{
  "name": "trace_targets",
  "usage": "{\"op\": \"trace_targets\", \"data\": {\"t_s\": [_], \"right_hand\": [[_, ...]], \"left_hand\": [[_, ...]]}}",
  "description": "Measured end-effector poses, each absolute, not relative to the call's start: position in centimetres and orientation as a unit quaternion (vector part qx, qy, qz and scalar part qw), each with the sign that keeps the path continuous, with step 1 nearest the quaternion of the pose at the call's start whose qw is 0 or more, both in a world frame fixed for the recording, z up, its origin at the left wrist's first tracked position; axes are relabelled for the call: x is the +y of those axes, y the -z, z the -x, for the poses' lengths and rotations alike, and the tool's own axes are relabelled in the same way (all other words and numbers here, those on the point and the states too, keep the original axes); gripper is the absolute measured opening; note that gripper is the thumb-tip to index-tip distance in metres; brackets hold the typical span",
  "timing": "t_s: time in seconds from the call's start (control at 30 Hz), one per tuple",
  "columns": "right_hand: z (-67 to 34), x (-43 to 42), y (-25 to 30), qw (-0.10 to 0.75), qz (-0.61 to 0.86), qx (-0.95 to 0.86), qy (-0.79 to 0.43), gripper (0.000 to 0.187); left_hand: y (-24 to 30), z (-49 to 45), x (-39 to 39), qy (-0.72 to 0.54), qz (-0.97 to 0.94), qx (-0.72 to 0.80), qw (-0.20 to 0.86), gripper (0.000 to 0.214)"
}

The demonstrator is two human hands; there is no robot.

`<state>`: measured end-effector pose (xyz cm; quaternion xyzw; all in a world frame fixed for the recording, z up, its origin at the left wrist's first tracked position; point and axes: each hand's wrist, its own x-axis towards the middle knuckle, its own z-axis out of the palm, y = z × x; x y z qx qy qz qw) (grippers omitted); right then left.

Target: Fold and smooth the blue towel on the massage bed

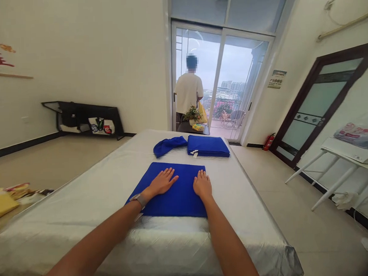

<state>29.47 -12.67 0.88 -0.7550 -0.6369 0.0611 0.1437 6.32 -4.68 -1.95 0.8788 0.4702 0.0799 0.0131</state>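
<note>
bare forearms [97, 241] reach forward, left hand [161, 183] and right hand [203, 185] flat, grips open, on folded blue cloth [177, 204].

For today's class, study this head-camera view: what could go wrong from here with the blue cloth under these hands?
The blue cloth under the left hand and right hand lies on a glossy white mattress cover, so it might slide as they press. The watch on the left wrist sits over the cloth's edge and could snag it. The crumpled blue cloth lies close to the folded blue stack, so reaching there might disturb the stack.
</note>
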Motion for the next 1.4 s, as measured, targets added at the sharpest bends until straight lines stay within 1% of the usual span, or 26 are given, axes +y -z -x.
{"op": "trace_targets", "data": {"t_s": [0.13, 0.23, 0.37, 0.73, 1.07, 1.27, 1.4], "right_hand": [[-29.6, -12.3, -0.6, 0.124, 0.758, -0.638, -0.056, 0.063], [-29.8, -12.0, -0.5, 0.107, 0.761, -0.637, -0.056, 0.063], [-30.0, -11.8, -0.5, 0.095, 0.764, -0.636, -0.062, 0.063], [-30.2, -11.7, -0.6, 0.077, 0.768, -0.634, -0.05, 0.062], [-29.5, -12.1, -1.4, 0.057, 0.774, -0.631, -0.028, 0.061], [-28.4, -14.5, -2.6, 0.05, 0.773, -0.632, 0.029, 0.06], [-28.8, -17.8, -2.1, 0.047, 0.771, -0.635, -0.018, 0.064]], "left_hand": [[1.9, 0.9, -5.1, -0.085, -0.84, 0.536, 0.011, 0.08], [1.9, 2.6, -5.8, -0.107, -0.813, 0.572, 0.024, 0.089], [1.7, 2.0, -6.4, -0.136, -0.806, 0.575, 0.034, 0.094], [1.4, 1.4, -7.1, -0.173, -0.8, 0.573, 0.052, 0.092], [1.4, 1.2, -7.3, -0.189, -0.795, 0.574, 0.06, 0.096], [1.2, 1.2, -7.6, -0.189, -0.799, 0.569, 0.057, 0.095], [1.7, 1.1, -7.2, -0.203, -0.798, 0.566, 0.044, 0.093]]}}
